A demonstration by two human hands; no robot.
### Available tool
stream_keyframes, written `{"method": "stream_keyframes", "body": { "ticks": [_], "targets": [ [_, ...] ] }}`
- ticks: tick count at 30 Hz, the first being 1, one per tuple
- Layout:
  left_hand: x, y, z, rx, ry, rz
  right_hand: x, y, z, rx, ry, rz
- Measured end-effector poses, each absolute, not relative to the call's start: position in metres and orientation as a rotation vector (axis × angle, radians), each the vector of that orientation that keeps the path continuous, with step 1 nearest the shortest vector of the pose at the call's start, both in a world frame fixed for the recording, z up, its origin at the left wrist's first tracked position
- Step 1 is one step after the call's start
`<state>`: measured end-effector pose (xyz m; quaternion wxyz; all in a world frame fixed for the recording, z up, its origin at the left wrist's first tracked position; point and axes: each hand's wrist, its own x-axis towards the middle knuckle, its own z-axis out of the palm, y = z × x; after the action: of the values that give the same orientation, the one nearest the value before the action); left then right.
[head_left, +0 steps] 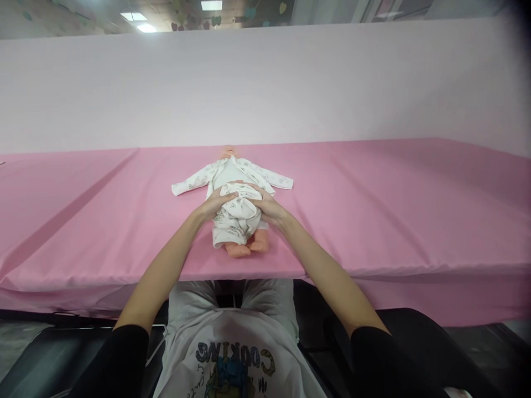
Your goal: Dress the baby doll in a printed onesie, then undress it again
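Observation:
A baby doll [259,241] lies on its back with its head at the far side and its bare feet toward me. It wears a white patterned long-sleeved jacket [194,179], with the sleeves spread out to both sides. White patterned pants [238,218] are bunched over its hips and legs. My left hand [216,202] is closed on the left side of the bunched cloth at the waist. On the opposite side, my right hand [267,206] grips the same cloth, thumb on top. Some fingertips are hidden in the folds.
A pink cloth [394,221] covers the table, its front edge close to my lap. Behind it rises a plain white partition [265,88]. Black chairs [45,359] stand at both sides of me below the table edge.

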<state>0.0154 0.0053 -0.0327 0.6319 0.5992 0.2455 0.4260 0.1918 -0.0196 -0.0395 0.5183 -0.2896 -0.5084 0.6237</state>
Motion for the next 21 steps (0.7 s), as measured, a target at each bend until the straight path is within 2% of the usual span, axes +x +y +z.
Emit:
{"method": "stream_keyframes", "body": {
  "ticks": [9, 21],
  "targets": [
    [0.015, 0.010, -0.038, 1.410, 0.556, 0.993, 0.188, -0.011, -0.046, -0.654, -1.098, 1.441],
    [0.011, 0.013, -0.037, 1.190, 0.529, 0.887, 0.195, -0.023, -0.035, -0.616, -1.415, 1.561]
  ]
}}
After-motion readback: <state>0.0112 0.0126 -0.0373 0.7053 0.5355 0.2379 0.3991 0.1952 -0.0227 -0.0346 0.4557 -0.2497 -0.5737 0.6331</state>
